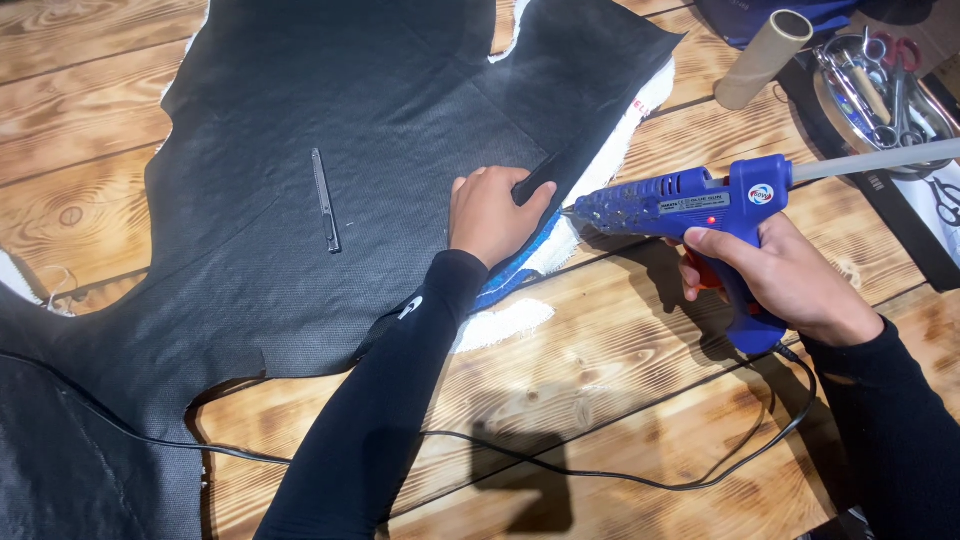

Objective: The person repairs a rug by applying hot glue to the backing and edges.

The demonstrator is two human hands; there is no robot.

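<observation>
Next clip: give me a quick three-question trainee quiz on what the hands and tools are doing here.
1. True or false: the right hand holds a blue glue gun.
2. What does the left hand press on? A) cardboard tube B) black fabric C) metal tray
3. What thin tool lies alone on the black fabric?

Key
1. True.
2. B; the cardboard tube and metal tray sit far right.
3. A slim utility knife.

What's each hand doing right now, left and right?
Left hand: closed, pressing the black fabric edge down.
Right hand: closed on the blue glue gun, finger at the trigger.
</observation>
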